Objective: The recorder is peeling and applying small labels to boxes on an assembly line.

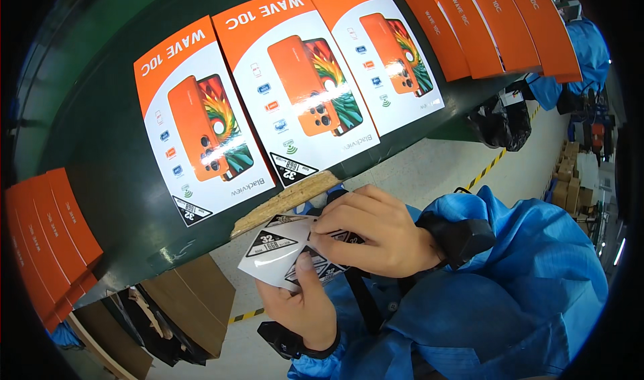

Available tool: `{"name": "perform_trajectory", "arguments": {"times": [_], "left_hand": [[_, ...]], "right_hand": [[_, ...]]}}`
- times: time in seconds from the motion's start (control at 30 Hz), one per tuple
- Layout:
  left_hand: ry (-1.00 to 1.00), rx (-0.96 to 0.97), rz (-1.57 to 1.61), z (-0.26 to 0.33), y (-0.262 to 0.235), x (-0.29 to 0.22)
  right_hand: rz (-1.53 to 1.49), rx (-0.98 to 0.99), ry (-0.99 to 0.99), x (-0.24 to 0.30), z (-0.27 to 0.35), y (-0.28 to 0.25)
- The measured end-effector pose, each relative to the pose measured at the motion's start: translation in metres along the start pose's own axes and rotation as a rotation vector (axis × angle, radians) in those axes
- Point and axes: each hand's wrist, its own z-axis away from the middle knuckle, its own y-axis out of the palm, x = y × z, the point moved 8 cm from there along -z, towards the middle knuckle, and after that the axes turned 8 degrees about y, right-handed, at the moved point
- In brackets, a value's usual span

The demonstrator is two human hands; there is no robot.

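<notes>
Both hands [372, 236] hold a black-and-white sticker sheet [278, 247] near three orange-and-white boxes [295, 71].

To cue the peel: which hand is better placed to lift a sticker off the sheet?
Probably the right hand: its fingertips are at the stickers, while the left hand supports the sheet, thumb on top.

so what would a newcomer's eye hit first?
Likely three orange-and-white phone boxes in a row on the dark green table. Then the glossy white sheet of black triangular stickers nearer the wearer, held by left hand and right hand. The table's chipped tan edge shows between.
</notes>
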Motion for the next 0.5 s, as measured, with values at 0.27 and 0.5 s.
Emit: {"name": "perform_trajectory", "arguments": {"times": [0.27, 0.5], "left_hand": [[0.127, 0.378, -0.263, -0.003, 0.018, 0.001], [0.842, 0.813, -0.475, 0.031, 0.114, -0.037]], "right_hand": [[-0.632, 0.070, 0.228, -0.050, -0.005, -0.066], [-0.394, 0.285, 0.318, -0.109, -0.037, -0.080]]}}
